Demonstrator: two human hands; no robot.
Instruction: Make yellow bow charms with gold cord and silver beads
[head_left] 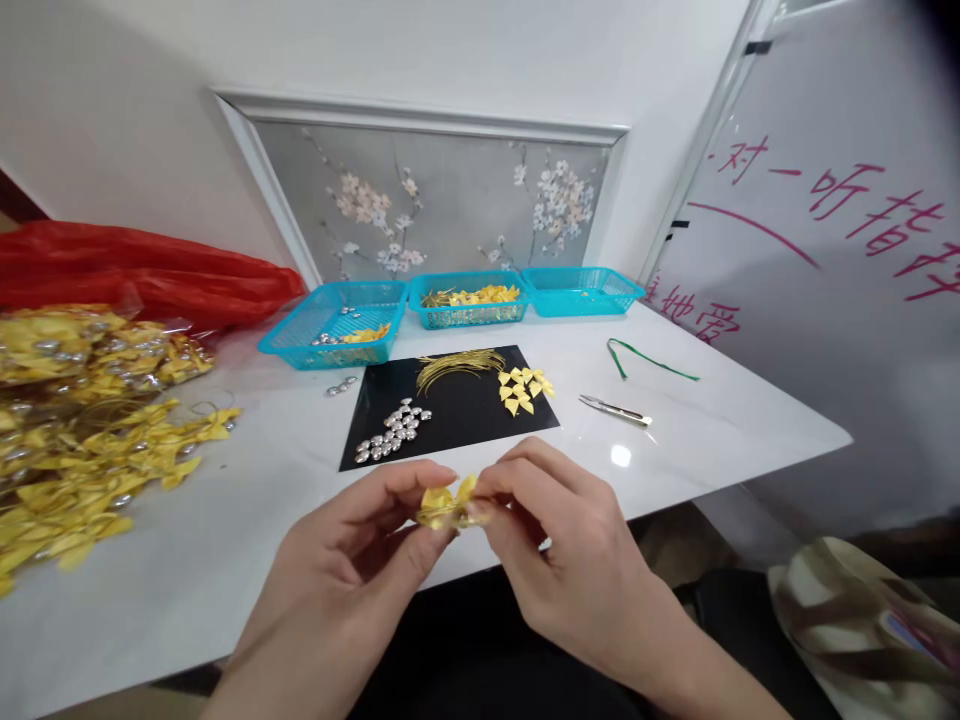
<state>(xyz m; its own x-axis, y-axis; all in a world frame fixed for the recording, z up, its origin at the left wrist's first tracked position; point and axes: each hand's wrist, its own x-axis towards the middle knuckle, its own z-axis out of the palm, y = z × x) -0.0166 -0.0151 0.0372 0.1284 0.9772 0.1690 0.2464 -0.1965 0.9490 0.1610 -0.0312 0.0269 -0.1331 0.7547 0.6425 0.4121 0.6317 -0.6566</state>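
Fingertips of the left hand point(352, 560) and the right hand point(566, 530) pinch a yellow petal piece point(436, 503) from both sides. They cover its middle, so I can't make out what sits inside. Just beyond them lies a black mat point(465, 415) bearing silver beads point(400, 434). Well to their left, a heap of yellow flowers point(142, 450) runs out of view. Rightward, white tabletop point(675, 455) gives them room towards a slim metal tool point(628, 414); nearer than the fingers, forearms partly hide the table's edge.

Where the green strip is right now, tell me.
In the head view, the green strip lies on the right part of the white table, just beyond the pointed metal tool and in front of the rightmost blue basket.
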